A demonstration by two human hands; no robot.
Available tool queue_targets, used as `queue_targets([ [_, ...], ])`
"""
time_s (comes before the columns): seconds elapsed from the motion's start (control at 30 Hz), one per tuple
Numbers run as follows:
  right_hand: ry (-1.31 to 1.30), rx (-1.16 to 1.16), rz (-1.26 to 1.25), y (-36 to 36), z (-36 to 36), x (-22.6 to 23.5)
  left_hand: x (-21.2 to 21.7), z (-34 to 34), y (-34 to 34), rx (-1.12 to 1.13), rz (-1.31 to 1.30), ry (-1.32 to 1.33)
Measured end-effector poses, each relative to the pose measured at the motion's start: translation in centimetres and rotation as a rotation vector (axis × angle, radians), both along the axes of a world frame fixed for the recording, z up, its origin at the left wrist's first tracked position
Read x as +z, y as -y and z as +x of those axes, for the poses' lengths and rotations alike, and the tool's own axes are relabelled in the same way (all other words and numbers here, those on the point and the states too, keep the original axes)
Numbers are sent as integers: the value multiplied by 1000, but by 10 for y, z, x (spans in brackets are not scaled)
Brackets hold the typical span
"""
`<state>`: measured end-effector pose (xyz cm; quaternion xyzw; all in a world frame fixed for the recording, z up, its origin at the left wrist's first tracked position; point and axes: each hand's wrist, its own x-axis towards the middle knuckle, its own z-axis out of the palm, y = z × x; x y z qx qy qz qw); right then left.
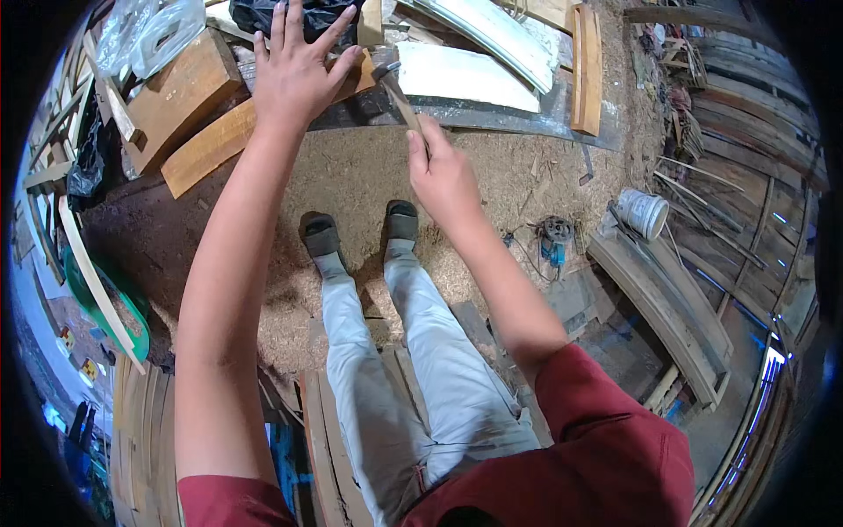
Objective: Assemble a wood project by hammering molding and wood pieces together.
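My left hand (pixel 297 72) lies flat with fingers spread on a long curved wooden plank (pixel 211 145) that runs from the lower left up toward the middle. My right hand (pixel 443 176) is closed around the wooden handle of a hammer-like tool (pixel 399 92), whose dark metal head sits near the plank's far end, just right of my left fingers. My legs in pale trousers and dark sandals stand on sawdust below both hands.
A white curved panel (pixel 465 77) and stacked planks (pixel 586 66) lie ahead. A block of brown wood (pixel 180 92) is at the upper left. A white bucket (pixel 643 213) and a blue power tool (pixel 553 241) sit on the right. Curved boards (pixel 659 307) lie lower right.
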<state>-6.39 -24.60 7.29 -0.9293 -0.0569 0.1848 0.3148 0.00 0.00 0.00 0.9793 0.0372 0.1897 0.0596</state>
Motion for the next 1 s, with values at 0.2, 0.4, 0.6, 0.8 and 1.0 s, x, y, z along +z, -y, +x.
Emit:
queue_targets([
  [0.2,328,-93,356,-9,-12,27,0,1,-1,-10,-7,35],
  [0.4,195,-18,222,-14,-6,31,-3,1,-2,1,24,19],
  [0.6,54,29,-32,-7,0,13,0,5,4,-7,-10,37],
  [0.8,252,-75,306,-14,-10,33,2,2,0,-7,8,11],
  [1.0,95,-2,80,-10,-2,20,3,2,0,-11,-1,12],
])
